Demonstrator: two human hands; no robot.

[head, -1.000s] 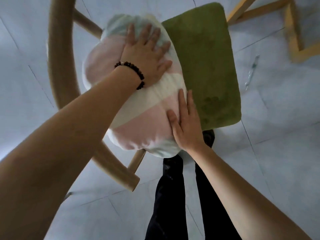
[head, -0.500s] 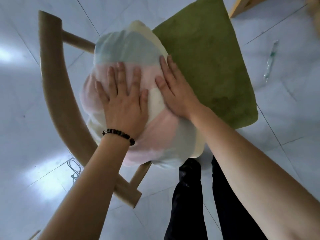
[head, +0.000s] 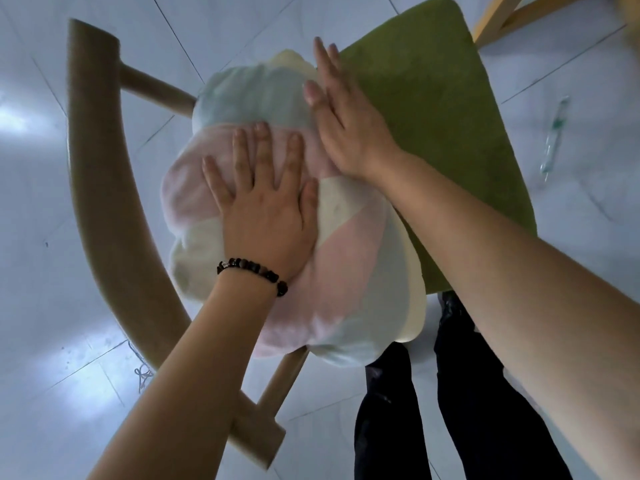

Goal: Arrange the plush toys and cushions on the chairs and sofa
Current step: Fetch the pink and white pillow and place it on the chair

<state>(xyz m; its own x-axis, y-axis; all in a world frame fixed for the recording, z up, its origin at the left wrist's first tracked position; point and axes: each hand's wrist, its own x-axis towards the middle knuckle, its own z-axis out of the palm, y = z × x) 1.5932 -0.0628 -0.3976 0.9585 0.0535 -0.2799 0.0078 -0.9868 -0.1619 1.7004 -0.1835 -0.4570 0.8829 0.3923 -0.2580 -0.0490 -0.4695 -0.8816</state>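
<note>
A plump cushion (head: pixel 360 271) striped in pink, cream and pale mint lies on a wooden chair, leaning against its curved backrest (head: pixel 100 209). The chair's green seat pad (head: pixel 443 109) shows to the right of it. My left hand (head: pixel 266 206), with a dark bead bracelet on the wrist, presses flat on the cushion's pink middle, fingers spread. My right hand (head: pixel 343 116) lies flat, fingers straight, against the cushion's upper right side where it meets the seat pad. Neither hand grips anything.
Pale tiled floor (head: pixel 69 393) surrounds the chair. Another wooden chair frame (head: pixel 502 19) stands at the top right. A clear plastic wrapper (head: pixel 554 133) lies on the floor to the right. My dark trouser legs (head: pixel 450 410) are right below the seat.
My right hand has slid up from the cushion's middle to its upper right edge. My left hand stays flat on the pink band. The cushion has bulged a little toward the backrest.
</note>
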